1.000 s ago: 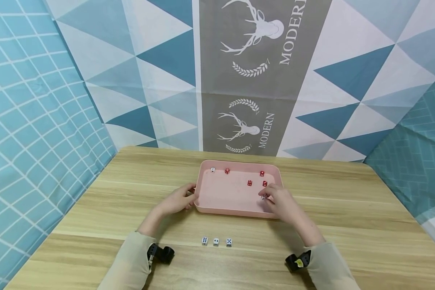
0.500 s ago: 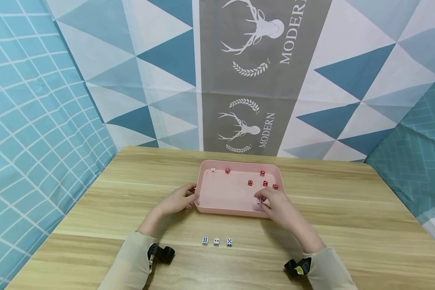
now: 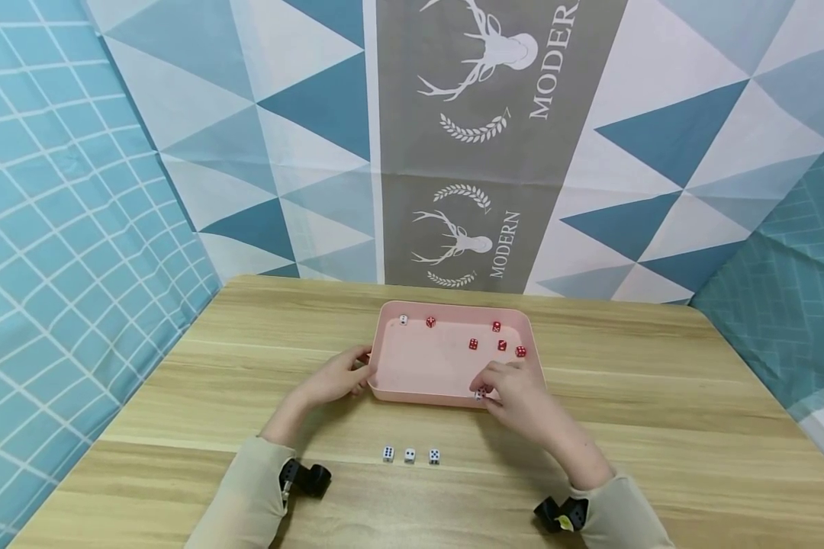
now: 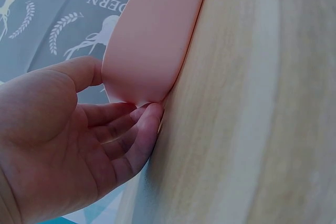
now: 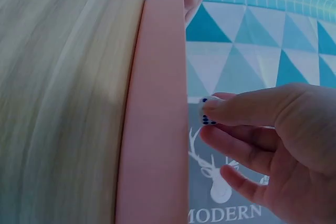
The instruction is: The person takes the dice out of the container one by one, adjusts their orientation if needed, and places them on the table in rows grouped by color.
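Note:
A shallow pink tray (image 3: 419, 398) lies on the table with several red dice (image 3: 502, 345) inside, mostly toward its right half. One white die (image 3: 403, 320) sits in its far left corner. My left hand (image 3: 336, 377) grips the tray's left end, its thumb at the rim and fingertips against the lower wall in the left wrist view. Between thumb and fingertips my right hand (image 3: 522, 400) pinches another white die (image 5: 208, 113), held over the tray's near wall toward the right. Its dark pips show in the right wrist view.
Three white dice (image 3: 410, 456) stand in a row on the wooden table (image 3: 247, 343), in front of the tray. Behind the table hangs a patterned cloth (image 3: 316, 114). Each sleeve cuff carries a black wrist camera (image 3: 309, 480).
My right hand has moved left and toward me with the white die, from inside the tray to its near wall. A red die at the tray's right side has been uncovered.

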`<state>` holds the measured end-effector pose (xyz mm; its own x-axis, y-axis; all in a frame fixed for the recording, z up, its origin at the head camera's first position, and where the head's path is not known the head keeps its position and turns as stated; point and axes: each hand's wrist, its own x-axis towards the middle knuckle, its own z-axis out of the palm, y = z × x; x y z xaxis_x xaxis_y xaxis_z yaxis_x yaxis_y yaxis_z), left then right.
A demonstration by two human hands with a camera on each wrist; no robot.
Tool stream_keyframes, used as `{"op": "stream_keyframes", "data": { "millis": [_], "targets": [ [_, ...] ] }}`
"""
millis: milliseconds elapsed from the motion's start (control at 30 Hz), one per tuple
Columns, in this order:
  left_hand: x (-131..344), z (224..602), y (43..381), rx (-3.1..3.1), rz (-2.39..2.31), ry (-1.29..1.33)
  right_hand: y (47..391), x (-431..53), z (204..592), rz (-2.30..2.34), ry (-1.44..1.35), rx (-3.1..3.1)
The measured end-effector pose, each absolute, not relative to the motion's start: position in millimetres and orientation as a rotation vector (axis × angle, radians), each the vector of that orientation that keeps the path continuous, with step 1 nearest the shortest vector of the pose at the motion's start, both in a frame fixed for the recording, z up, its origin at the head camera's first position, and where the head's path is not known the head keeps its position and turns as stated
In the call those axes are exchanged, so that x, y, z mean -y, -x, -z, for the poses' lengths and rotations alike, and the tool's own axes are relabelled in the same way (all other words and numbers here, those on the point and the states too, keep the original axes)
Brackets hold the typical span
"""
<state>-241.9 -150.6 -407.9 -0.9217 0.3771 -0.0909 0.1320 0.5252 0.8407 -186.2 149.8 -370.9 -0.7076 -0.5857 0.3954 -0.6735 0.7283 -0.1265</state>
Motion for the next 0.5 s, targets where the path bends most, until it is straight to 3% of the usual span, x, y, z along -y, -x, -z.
{"op": "stream_keyframes", "data": {
  "millis": [500],
  "targets": [
    [150.7,407.7,242.1,-2.52,-1.327,-0.422,168.0,-131.6,371.3,-0.39,-1.149,2.792]
  ]
}}
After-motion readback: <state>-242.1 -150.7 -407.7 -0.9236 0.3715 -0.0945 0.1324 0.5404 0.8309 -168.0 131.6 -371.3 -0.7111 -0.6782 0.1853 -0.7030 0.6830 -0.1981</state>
